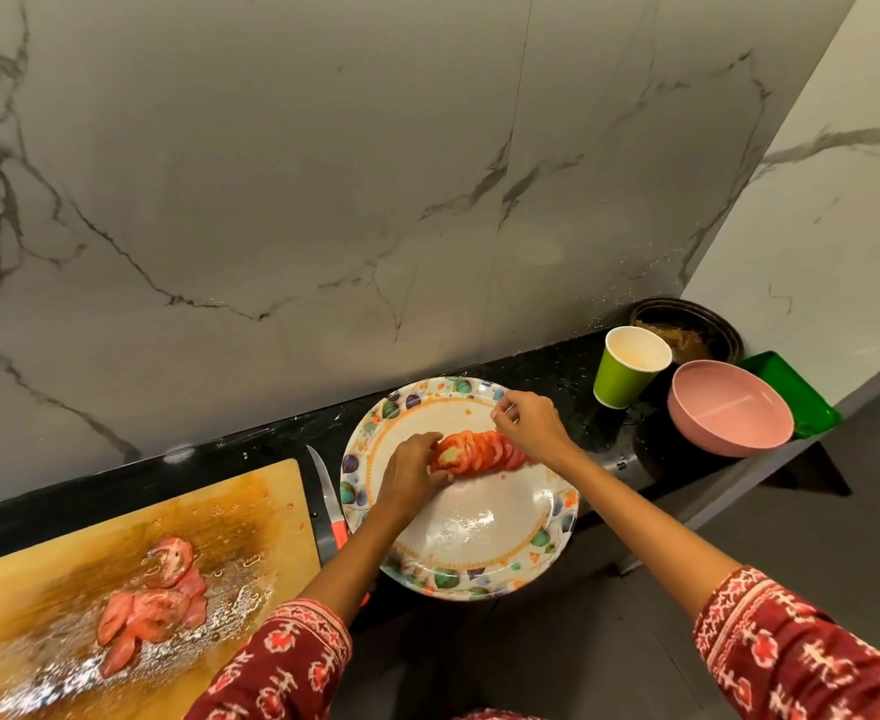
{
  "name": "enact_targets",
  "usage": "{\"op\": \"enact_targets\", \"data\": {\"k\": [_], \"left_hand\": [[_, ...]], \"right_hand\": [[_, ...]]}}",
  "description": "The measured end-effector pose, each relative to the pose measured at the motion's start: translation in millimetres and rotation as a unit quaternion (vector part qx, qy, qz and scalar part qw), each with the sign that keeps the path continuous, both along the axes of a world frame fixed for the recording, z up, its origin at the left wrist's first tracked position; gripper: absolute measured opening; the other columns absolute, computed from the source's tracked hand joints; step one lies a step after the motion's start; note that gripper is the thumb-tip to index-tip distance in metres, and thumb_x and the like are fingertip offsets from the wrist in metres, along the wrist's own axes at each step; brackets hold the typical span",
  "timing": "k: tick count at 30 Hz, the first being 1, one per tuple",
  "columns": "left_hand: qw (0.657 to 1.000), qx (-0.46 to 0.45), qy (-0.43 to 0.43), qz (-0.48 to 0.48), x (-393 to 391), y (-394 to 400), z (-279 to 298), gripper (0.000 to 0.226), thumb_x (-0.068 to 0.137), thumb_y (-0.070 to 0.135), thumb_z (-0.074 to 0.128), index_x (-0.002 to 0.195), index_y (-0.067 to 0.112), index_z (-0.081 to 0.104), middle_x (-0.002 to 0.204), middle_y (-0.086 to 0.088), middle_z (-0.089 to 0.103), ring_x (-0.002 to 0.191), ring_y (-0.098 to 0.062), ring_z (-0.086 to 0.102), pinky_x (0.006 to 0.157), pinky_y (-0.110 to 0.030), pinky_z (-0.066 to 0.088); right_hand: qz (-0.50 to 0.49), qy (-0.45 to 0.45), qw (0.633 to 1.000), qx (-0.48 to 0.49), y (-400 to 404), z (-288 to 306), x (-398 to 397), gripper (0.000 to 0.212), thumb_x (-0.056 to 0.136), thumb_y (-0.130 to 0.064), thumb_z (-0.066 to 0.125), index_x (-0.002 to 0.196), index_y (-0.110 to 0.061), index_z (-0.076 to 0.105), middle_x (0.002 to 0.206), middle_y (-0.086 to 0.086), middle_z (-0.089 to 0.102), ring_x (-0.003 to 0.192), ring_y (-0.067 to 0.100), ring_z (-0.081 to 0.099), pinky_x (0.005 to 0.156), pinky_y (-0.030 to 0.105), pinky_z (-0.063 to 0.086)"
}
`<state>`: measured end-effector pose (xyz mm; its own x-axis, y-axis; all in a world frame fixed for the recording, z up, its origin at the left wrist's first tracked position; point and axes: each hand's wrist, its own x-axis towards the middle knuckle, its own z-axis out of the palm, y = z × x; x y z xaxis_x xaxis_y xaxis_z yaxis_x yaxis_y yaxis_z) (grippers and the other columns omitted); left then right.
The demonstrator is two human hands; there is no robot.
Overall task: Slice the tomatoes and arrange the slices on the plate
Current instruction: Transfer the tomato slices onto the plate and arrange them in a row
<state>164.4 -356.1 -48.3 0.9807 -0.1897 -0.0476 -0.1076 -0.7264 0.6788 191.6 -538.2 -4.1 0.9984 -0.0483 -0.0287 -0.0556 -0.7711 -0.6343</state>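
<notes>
A floral-rimmed plate (461, 584) sits on the black counter. A row of overlapping tomato slices (479, 452) lies across its far half. My left hand (409, 472) grips the left end of that row, fingers curled round the first slices. My right hand (529, 426) hovers over the right end, its fingertips pinched together above the row with nothing visible between them. Several more tomato slices (152, 610) lie on the wet wooden cutting board (251, 517) at the left. A knife (330, 498) with a red handle lies between board and plate.
A green paper cup (630, 368), a stack of pink bowls (729, 415), a green tray (796, 389) and a dark dish (687, 324) crowd the counter's right end. A marble wall rises right behind the narrow counter.
</notes>
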Motion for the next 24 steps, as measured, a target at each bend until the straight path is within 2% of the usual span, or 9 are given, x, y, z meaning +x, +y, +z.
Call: {"op": "enact_targets", "data": {"k": [2, 3, 5, 8, 10, 14, 17, 20, 24], "left_hand": [[1.000, 0.002, 0.011, -0.001, -1, 1, 1, 0.065, 0.076, 0.022, 0.074, 0.133, 0.010, 0.045, 0.130, -0.011, 0.052, 0.115, -0.022, 0.052, 0.097, -0.032, 0.045], [1.000, 0.004, 0.014, -0.002, -2, 2, 1, 0.066, 0.076, 0.023, 0.075, 0.134, 0.011, 0.045, 0.132, -0.010, 0.051, 0.116, -0.022, 0.051, 0.098, -0.033, 0.045], [1.000, 0.009, 0.003, 0.010, -5, 8, 1, 0.064, 0.077, 0.027, 0.074, 0.133, 0.013, 0.047, 0.133, -0.008, 0.051, 0.117, -0.022, 0.050, 0.098, -0.036, 0.044], [0.995, -0.004, -0.045, 0.085, -10, 24, 2, 0.053, 0.080, 0.030, 0.071, 0.127, 0.015, 0.054, 0.130, -0.005, 0.055, 0.117, -0.021, 0.051, 0.097, -0.036, 0.044], [0.989, 0.001, -0.060, 0.132, -14, 41, 5, 0.046, 0.082, 0.030, 0.069, 0.125, 0.016, 0.057, 0.129, -0.003, 0.056, 0.117, -0.020, 0.050, 0.096, -0.037, 0.044], [0.981, 0.013, -0.078, 0.177, -28, 79, 10, 0.032, 0.087, 0.023, 0.062, 0.118, 0.017, 0.061, 0.122, -0.002, 0.057, 0.106, -0.016, 0.054, 0.084, -0.032, 0.049], [0.977, 0.023, -0.090, 0.189, -39, 108, 12, 0.031, 0.087, 0.019, 0.061, 0.117, 0.014, 0.062, 0.122, -0.004, 0.058, 0.111, -0.019, 0.052, 0.086, -0.031, 0.046], [0.969, 0.000, -0.093, 0.227, -62, 149, 16, 0.030, 0.086, 0.015, 0.061, 0.116, 0.013, 0.062, 0.120, -0.007, 0.060, 0.111, -0.021, 0.054, 0.090, -0.032, 0.044], [0.954, -0.019, -0.102, 0.282, -96, 203, 17, 0.031, 0.088, 0.015, 0.060, 0.119, 0.012, 0.060, 0.119, -0.009, 0.060, 0.107, -0.021, 0.055, 0.087, -0.033, 0.047]], "right_hand": [[0.005, -0.002, 1.000, 0.000, 3, -1, 0, 0.012, 0.087, -0.017, 0.060, 0.085, -0.007, 0.065, 0.079, 0.010, 0.070, 0.073, 0.019, 0.064, 0.054, 0.017, 0.038], [0.009, -0.004, 1.000, 0.004, 4, -1, 0, 0.011, 0.088, -0.016, 0.059, 0.085, -0.007, 0.065, 0.081, 0.010, 0.070, 0.075, 0.019, 0.064, 0.054, 0.016, 0.037], [0.019, -0.012, 1.000, 0.012, 9, -2, -2, 0.012, 0.088, -0.015, 0.058, 0.088, -0.005, 0.065, 0.085, 0.010, 0.069, 0.078, 0.019, 0.064, 0.061, 0.021, 0.045], [0.012, -0.036, 0.999, 0.019, 21, -4, -6, 0.014, 0.088, -0.016, 0.059, 0.090, -0.004, 0.065, 0.084, 0.011, 0.069, 0.079, 0.021, 0.065, 0.071, 0.033, 0.052], [0.013, -0.063, 0.998, 0.018, 34, -4, -9, 0.013, 0.088, -0.017, 0.059, 0.089, -0.005, 0.065, 0.082, 0.010, 0.070, 0.076, 0.019, 0.065, 0.070, 0.033, 0.052], [0.041, -0.076, 0.995, 0.042, 67, 0, -13, 0.011, 0.087, -0.016, 0.060, 0.090, -0.007, 0.064, 0.081, 0.010, 0.068, 0.073, 0.020, 0.063, 0.064, 0.028, 0.049], [0.062, -0.067, 0.994, 0.052, 95, 3, -15, 0.015, 0.087, -0.020, 0.061, 0.094, -0.007, 0.064, 0.082, 0.006, 0.068, 0.071, 0.016, 0.060, 0.063, 0.022, 0.042], [0.114, -0.054, 0.991, 0.045, 134, 4, -24, 0.011, 0.085, -0.017, 0.062, 0.091, -0.007, 0.064, 0.081, 0.008, 0.070, 0.074, 0.020, 0.064, 0.067, 0.027, 0.044], [0.179, -0.036, 0.982, 0.051, 185, 4, -38, 0.007, 0.084, -0.013, 0.062, 0.087, -0.007, 0.064, 0.078, 0.009, 0.069, 0.075, 0.022, 0.065, 0.067, 0.031, 0.049]]}}
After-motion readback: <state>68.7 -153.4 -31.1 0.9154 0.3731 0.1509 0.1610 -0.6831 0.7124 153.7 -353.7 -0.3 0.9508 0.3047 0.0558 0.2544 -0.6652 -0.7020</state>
